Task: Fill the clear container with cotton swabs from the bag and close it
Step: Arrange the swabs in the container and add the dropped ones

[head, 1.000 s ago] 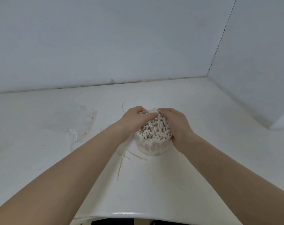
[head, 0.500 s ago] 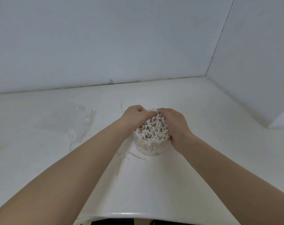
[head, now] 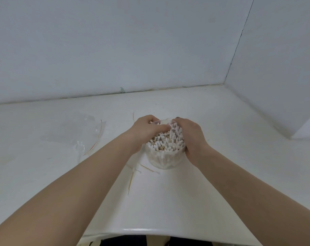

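The clear container (head: 164, 160) stands on the white table, packed with upright cotton swabs (head: 166, 142) that stick out above its rim. My left hand (head: 147, 130) curls over the left and far rim, and its thumb lies across the swab tips. On the other side, my right hand (head: 191, 137) wraps round the container's right wall with its fingers bent over the far rim. A pale translucent edge shows between my fingertips; I cannot tell what it is. The clear plastic bag (head: 76, 135) lies flat and crumpled to the left.
A few loose swabs (head: 132, 178) lie on the table just in front of the container, and one more swab (head: 133, 116) lies behind my left hand. Walls close the back and the right side. The table's front edge (head: 150, 229) is near me.
Both hands stay on the container's top. My left thumb has slid a little further over the swab tips.
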